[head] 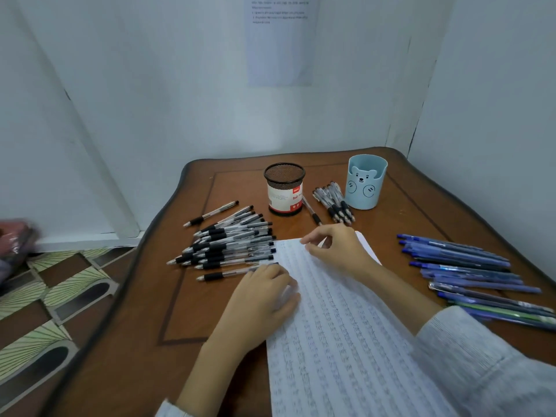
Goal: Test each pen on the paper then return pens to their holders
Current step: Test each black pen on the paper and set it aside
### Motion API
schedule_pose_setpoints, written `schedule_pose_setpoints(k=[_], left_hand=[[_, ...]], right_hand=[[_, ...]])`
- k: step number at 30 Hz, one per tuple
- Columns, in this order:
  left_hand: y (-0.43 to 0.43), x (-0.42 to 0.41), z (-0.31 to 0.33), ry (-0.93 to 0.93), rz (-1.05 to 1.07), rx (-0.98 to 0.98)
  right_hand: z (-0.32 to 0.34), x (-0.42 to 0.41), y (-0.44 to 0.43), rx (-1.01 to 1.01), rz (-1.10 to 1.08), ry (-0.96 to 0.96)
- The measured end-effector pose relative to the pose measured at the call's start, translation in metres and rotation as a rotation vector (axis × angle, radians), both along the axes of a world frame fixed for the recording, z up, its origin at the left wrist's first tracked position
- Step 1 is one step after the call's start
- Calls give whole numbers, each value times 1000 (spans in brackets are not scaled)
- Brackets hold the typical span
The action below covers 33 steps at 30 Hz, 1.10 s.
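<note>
A lined paper sheet (340,332) covered in faint scribbles lies on the wooden table (192,320). My left hand (264,299) rests on its left edge, fingers loosely curled, close to the nearest black pen. My right hand (337,251) pinches the paper's top edge. A pile of several black-grip clear pens (231,242) lies left of the paper. Several blue pens (469,269) lie to the right. A black mesh holder (285,189) and a light blue bear holder (365,182) stand at the back, both looking empty.
A small bunch of black pens (334,201) lies between the two holders, and a single pen (311,210) lies beside the mesh holder. White walls close in behind and to the right. The table's left edge drops to a patterned floor (54,299).
</note>
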State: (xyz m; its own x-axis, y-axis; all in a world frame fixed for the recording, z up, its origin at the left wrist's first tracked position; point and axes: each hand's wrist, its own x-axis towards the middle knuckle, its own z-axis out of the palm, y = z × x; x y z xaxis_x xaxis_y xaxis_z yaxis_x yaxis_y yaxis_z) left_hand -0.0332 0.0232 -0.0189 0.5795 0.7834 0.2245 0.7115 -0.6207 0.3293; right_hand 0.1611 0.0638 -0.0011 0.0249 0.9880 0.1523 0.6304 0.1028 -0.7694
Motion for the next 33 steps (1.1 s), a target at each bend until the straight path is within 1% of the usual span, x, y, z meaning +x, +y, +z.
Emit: schedule_pose_setpoints(k=[4, 9, 11, 12, 14, 17, 19, 22, 24, 25, 26, 28, 30, 33], left_hand=[[-14, -31, -10, -66, 61, -53], [-23, -39, -15, -130, 60, -69], [-24, -39, -16, -138, 62, -60], [-24, -39, -16, -140, 63, -59], [-24, -39, -17, -143, 64, -57], [-24, -40, -18, -140, 60, -47], [-24, -40, -18, -137, 56, -50], [-22, -40, -15, -120, 52, -55], [-19, -37, -9, -88, 51, -54], [-17, -35, -6, -65, 50, -52], [-14, -32, -3, -38, 48, -48], [-9, -24, 2, 8, 40, -38], [-4, -14, 5, 33, 22, -46], [3, 7, 8, 53, -18, -62]], right_hand=[[-3, -24, -7, -59, 94, 28], [-6, -45, -9, -67, 145, -148], [-8, -48, -9, -55, 115, -176], [-9, -48, -10, -57, 103, -160], [-6, -44, -14, -77, 103, -47], [6, -30, -21, -71, 106, 218], [15, -17, -24, -33, 39, 455], [31, 5, -26, 24, -78, 899], [39, 21, -25, 24, -144, 1169], [40, 29, -25, -1, -177, 1261], [41, 37, -24, -38, -204, 1319], [39, 47, -25, -112, -221, 1375], [36, 53, -26, -137, -251, 1388], [31, 58, -30, -123, -351, 1381]])
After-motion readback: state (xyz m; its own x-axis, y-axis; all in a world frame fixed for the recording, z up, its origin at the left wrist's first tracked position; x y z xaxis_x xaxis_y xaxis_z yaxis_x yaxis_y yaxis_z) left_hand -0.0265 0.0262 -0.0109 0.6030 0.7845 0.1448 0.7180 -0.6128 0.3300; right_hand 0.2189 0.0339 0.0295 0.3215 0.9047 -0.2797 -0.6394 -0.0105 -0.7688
